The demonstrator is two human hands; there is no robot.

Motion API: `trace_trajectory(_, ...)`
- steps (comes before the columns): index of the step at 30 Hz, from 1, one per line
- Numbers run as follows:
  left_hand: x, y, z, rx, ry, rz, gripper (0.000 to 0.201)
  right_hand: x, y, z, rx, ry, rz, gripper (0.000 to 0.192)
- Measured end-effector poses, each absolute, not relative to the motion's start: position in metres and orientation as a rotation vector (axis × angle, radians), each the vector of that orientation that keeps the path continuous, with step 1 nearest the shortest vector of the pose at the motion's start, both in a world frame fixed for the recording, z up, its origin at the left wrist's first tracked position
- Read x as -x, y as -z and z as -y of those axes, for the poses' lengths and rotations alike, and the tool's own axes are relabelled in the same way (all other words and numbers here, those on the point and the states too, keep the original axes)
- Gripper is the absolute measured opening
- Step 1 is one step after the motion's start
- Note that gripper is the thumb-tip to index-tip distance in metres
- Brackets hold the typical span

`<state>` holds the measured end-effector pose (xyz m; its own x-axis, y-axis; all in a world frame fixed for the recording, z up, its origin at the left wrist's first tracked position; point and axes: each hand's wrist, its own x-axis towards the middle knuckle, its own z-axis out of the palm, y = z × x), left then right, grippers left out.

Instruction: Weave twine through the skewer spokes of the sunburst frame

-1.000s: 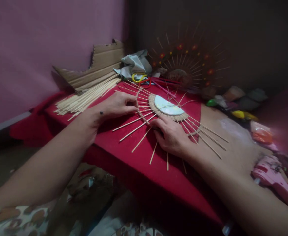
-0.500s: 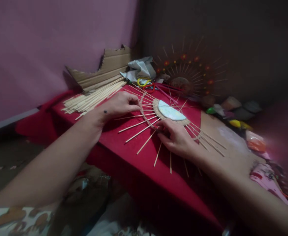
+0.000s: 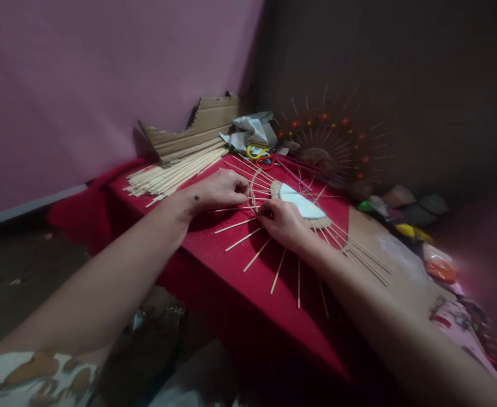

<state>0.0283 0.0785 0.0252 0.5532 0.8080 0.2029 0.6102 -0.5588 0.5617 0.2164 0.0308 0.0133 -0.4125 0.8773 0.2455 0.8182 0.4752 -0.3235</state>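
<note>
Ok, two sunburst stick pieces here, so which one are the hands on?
The flat sunburst piece with the white centre on the red cloth; both hands touch it. The flower-dotted sunburst leans against the dark wall, untouched.

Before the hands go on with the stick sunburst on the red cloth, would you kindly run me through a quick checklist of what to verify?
1. Left hand on the sticks at the sunburst's left edge: ok.
2. Right hand on the near rim of the woven ring: ok.
3. What the fingertips pinch between the two hands: cannot tell, too small.
4. Sunburst lying flat on the red cloth: ok.
5. Spare sticks beside the left hand, past it: ok.
6. Scissors behind the sunburst, apart from both hands: ok.
</note>
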Motion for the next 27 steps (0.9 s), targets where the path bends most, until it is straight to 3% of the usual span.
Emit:
trace_trajectory(9,-0.008,-0.023,-0.065,-2.311,-0.619,-1.009,0.018,-0.223,0.007,-0.028,1.189,-0.058,2.327,0.009)
trace_trajectory(16,0.005,-0.022,-0.042,-2.646,-0.517,-0.903,0.013,-0.222,0.004,-0.028,1.232,-0.261,2.254,0.020)
trace_trajectory(27,0.016,-0.016,-0.015,-2.870,-0.464,-0.864,0.019,-0.222,0.000,-0.024,1.212,-0.257,2.337,0.013)
